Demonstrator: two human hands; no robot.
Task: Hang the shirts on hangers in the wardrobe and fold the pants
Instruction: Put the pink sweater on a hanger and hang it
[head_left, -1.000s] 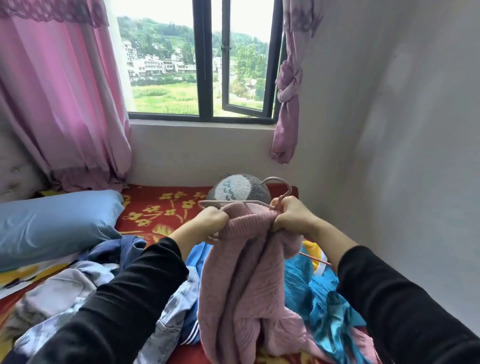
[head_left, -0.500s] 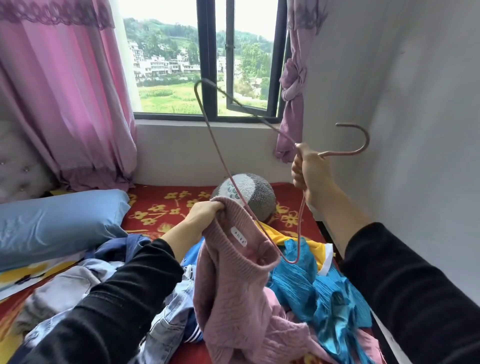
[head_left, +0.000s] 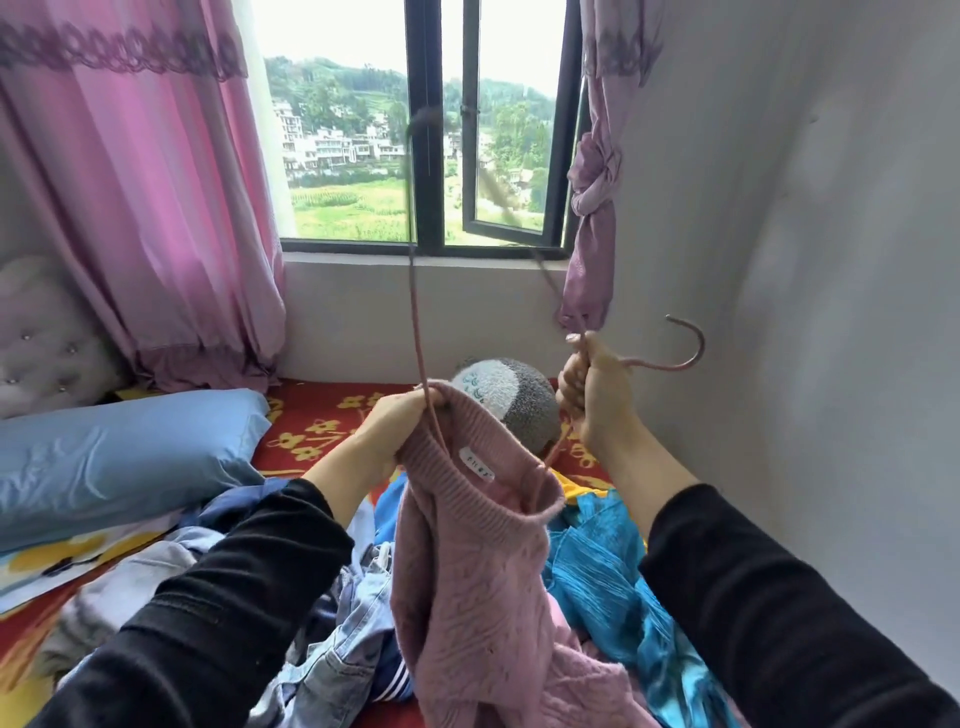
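Right hand (head_left: 592, 395): fist closed round the neck of the thin pink wire hanger (head_left: 700, 347), just below its hook. The hook points sideways toward the white wall.
Left hand (head_left: 400, 426): pinches the ribbed collar (head_left: 498, 493) of the pink knitted sweater (head_left: 467, 582) at its rim and holds it up off the bed.
Hanger attitude: turned on end. One shoulder is down inside the neck opening; the other is up against the window, blurred.
Why so held: a neck this narrow likely won't take the hanger flat, so one shoulder goes in first, end-on. The raised collar keeps the opening wide and slack for the wire.
Sweater: hangs from the left hand's grip, white label showing inside the collar. Its body drapes down onto the clothes heap.
Arm pose: both forearms are raised and bare to mid-forearm, black sleeves pushed back. The right wrist is cocked with the fist higher than the left, and the two hands are near each other across the collar.
Step, as judged: threading under way, the hanger not yet seated in the shoulders.
Waiting on the bed with the red floral sheet (head_left: 322, 415): teal crinkled garment (head_left: 613, 587), pale denim jeans (head_left: 332, 670), unfolded.
Wardrobe: not in view.
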